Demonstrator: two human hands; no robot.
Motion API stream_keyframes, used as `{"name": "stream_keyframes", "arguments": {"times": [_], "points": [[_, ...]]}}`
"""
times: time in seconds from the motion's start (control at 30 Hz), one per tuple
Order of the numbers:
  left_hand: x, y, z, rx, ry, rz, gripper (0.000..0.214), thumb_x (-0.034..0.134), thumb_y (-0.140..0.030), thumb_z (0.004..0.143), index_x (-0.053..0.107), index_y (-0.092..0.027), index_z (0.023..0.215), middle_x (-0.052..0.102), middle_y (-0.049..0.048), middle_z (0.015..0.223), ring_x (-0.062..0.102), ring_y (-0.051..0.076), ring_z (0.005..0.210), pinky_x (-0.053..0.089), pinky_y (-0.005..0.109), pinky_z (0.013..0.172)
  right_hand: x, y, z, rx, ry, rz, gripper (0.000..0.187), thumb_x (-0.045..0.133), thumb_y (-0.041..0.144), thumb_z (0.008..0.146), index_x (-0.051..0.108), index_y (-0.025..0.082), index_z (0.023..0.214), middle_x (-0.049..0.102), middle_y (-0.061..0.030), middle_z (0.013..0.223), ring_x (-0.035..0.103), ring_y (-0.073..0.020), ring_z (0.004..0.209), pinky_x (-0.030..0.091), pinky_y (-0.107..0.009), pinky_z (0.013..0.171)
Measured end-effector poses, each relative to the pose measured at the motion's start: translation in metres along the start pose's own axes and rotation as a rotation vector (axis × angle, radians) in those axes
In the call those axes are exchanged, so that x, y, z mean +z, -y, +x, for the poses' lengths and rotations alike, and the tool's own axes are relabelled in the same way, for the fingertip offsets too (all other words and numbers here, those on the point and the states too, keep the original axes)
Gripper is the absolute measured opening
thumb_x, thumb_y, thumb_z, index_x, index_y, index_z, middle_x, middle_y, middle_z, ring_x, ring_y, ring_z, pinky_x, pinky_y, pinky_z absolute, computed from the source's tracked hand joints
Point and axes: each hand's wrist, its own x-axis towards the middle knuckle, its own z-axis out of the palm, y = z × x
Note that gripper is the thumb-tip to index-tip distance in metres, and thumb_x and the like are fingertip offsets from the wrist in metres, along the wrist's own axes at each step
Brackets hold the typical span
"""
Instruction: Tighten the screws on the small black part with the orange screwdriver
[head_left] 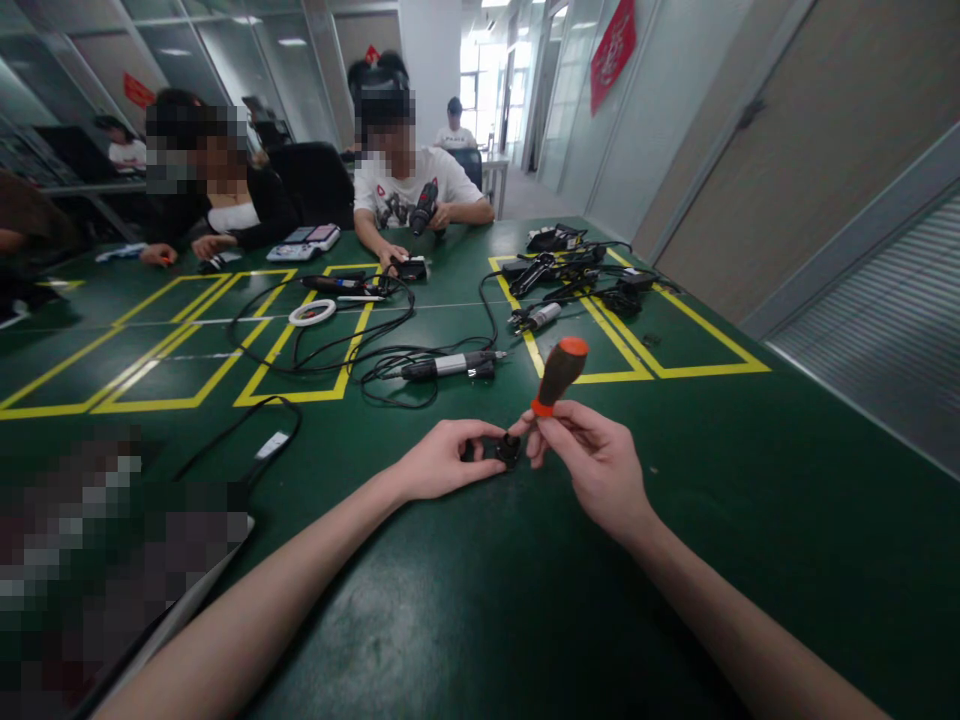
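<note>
In the middle of the green table (480,580), my left hand (450,458) grips a small black part (508,450) between thumb and fingers, close to the tabletop. What the part is I cannot make out. My right hand (596,455) pinches a screwdriver (562,372) near the lower end of its handle. The handle is dark with orange ends and tilts up and to the right. Its shaft is hidden or too fine to see. Both hands are close together, with the right fingertips just beside the black part.
Ahead lies a silver-and-black pen-shaped electric tool (450,365) with looped cables. A white tape ring (312,313) is farther left, and a black cable heap (570,270) to the right. Across the table a co-worker (420,190) holds a black drill (424,208). A blurred-out device is at lower left.
</note>
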Motion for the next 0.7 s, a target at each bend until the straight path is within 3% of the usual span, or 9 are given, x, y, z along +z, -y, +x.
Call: {"name": "stream_keyframes", "arguments": {"times": [0.17,0.47,0.57,0.7], "points": [[-0.0010,-0.0023,0.0002,-0.010,0.003,0.034,0.041,0.073,-0.032,0.086,0.073,-0.014,0.122,0.061,-0.0027,0.074,0.048,0.010,0.065,0.038,0.021,0.064,0.0011,-0.0042,-0.0014,0.037,-0.052,0.030,0.036,0.087,0.044,0.075,0.067,0.020,0.092,0.076,-0.0052,0.079,0.067,-0.0156,0.060,0.063,-0.030,0.056],[-0.0005,-0.0036,-0.0001,-0.007,-0.005,0.019,0.040,0.073,-0.034,0.086,0.073,-0.015,0.122,0.064,-0.0025,0.076,0.045,0.010,0.063,0.038,0.022,0.064,0.0000,0.0008,0.0004,-0.065,-0.014,-0.016,0.019,0.076,0.038,0.085,0.075,0.019,0.080,0.071,-0.0052,0.088,0.064,-0.0126,0.059,0.060,-0.028,0.052],[-0.0009,-0.0041,-0.0005,-0.013,-0.003,0.023,0.041,0.073,-0.034,0.085,0.073,-0.015,0.122,0.064,-0.0024,0.077,0.046,0.010,0.063,0.038,0.022,0.064,-0.0008,-0.0012,-0.0004,-0.030,-0.017,-0.005,0.013,0.079,0.032,0.081,0.075,0.019,0.082,0.073,-0.0034,0.078,0.065,-0.0136,0.059,0.062,-0.029,0.057],[-0.0011,-0.0032,-0.0004,0.004,-0.003,0.009,0.040,0.073,-0.033,0.086,0.073,-0.013,0.120,0.062,-0.0029,0.074,0.048,0.010,0.064,0.039,0.023,0.065,-0.0011,-0.0029,-0.0008,0.036,-0.068,0.015,0.023,0.088,0.031,0.072,0.072,0.019,0.083,0.075,-0.0037,0.076,0.066,-0.0147,0.059,0.062,-0.029,0.058]]}}
